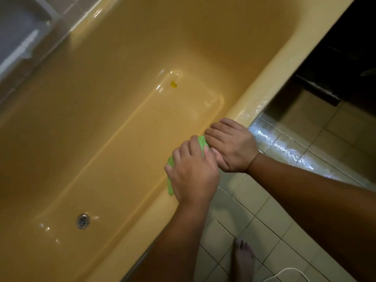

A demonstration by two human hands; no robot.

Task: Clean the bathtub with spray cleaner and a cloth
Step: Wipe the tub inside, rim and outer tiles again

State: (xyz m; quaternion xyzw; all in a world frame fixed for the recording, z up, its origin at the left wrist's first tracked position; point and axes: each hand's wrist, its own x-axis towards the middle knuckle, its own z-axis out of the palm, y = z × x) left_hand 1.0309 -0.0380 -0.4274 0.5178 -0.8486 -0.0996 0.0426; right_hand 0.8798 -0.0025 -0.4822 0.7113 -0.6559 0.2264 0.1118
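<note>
The left hand holds a green cloth down on the rim of the yellow bathtub. Right beside it, touching its thumb, the right hand curls its fingers over the rim. Well away from the cloth, down in the tub, is the drain.

A yellow bathtub with a broad glossy rim runs diagonally beside a pale tiled floor. On the near rim lies 1 green cloth, draped over the inner edge, with 2 hands on it: the left hand grips it from above, and the right hand is curled just beside, touching the cloth's end. The tub bottom bears a metal drain and 1 small dark-yellow speck, well apart. On the floor stand 1 bare foot and, near it, a white cable.
</note>
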